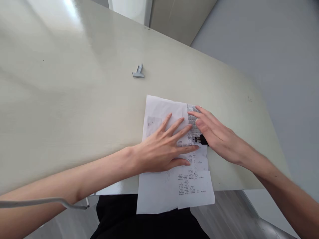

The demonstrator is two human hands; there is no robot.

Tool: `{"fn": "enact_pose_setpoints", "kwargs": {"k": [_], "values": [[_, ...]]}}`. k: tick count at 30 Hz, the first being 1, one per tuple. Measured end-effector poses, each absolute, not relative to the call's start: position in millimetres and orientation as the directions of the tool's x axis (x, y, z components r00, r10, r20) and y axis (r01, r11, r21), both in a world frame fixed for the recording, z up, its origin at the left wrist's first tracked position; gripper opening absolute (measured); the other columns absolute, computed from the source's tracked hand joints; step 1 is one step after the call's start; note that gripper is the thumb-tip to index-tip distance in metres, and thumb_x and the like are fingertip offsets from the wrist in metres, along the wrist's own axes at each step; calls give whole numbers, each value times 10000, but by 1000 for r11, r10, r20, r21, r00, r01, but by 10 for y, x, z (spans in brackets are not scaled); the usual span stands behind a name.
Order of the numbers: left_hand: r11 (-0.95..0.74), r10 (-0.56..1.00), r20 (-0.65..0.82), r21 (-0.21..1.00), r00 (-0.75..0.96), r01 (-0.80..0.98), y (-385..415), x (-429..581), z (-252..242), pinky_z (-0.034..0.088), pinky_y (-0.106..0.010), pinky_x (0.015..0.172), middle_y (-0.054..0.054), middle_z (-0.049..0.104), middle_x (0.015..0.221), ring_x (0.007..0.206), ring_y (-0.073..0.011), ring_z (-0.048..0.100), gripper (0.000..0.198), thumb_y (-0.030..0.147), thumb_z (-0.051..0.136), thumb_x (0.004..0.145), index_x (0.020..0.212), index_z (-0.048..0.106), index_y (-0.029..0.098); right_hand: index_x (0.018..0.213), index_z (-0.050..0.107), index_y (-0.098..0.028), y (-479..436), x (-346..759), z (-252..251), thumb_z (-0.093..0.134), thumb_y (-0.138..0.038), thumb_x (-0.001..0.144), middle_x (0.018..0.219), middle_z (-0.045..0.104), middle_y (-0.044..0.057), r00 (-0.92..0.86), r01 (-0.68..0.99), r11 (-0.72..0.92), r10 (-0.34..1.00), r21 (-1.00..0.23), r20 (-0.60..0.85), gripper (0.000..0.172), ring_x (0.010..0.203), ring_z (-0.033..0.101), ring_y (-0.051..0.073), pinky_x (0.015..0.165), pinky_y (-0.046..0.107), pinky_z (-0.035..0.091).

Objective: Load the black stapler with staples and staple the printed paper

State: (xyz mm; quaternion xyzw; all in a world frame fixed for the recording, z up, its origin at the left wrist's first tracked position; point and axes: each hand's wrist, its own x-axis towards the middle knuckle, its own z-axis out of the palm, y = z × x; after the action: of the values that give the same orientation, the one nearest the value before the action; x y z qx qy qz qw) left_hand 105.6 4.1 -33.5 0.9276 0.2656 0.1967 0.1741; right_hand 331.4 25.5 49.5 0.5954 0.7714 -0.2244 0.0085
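My left hand (161, 146) lies flat with spread fingers on white printed sheets of paper (157, 192), which overhang the table's near edge. My right hand (219, 136) is over the sheets' right edge, its fingers stretched out. Beneath its palm is a black stapler (204, 139), mostly hidden; only its metal nose and part of its black body show, resting on the paper. Rows of silver staples (193, 121) cover a strip of the sheet beside my right fingertips.
Two short grey strips of staples (138, 72), by their look, lie in an L shape on the pale table (74, 99) beyond the paper. A grey cable (50, 201) crosses at lower left. A grey wall (274, 49) borders the right side.
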Motion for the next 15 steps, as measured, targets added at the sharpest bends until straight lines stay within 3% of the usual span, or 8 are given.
{"fn": "enact_pose_setpoints", "kwargs": {"k": [7, 11, 15], "values": [[-796, 560, 268, 437, 784, 419, 44, 1092, -352, 46, -671, 1325, -18, 243, 1766, 1645, -383, 118, 508, 537, 558, 1054, 1536, 566, 378, 1571, 481, -461, 253, 3248, 466, 271, -638, 1090, 1756, 313, -34, -266, 934, 173, 922, -314, -282, 554, 1543, 423, 412, 1185, 665, 445], [-790, 566, 298, 464, 769, 401, 49, 1101, -388, 40, -652, 1333, 31, 200, 1776, 1645, -382, 117, 501, 518, 597, 1039, 1529, 564, 420, 1550, 525, -396, 253, 3189, 435, 279, -625, 1096, 1743, 348, 10, -269, 934, 194, 934, -299, -235, 565, 1559, 393, 411, 1216, 681, 386], [-790, 565, 313, 472, 763, 391, 55, 1093, -409, 49, -638, 1338, 46, 215, 1771, 1643, -380, 130, 475, 495, 617, 1032, 1503, 592, 436, 1567, 488, -409, 249, 3278, 490, 278, -634, 1092, 1732, 371, -5, -336, 901, 233, 907, -366, -252, 566, 1585, 356, 369, 1213, 626, 421]]}}
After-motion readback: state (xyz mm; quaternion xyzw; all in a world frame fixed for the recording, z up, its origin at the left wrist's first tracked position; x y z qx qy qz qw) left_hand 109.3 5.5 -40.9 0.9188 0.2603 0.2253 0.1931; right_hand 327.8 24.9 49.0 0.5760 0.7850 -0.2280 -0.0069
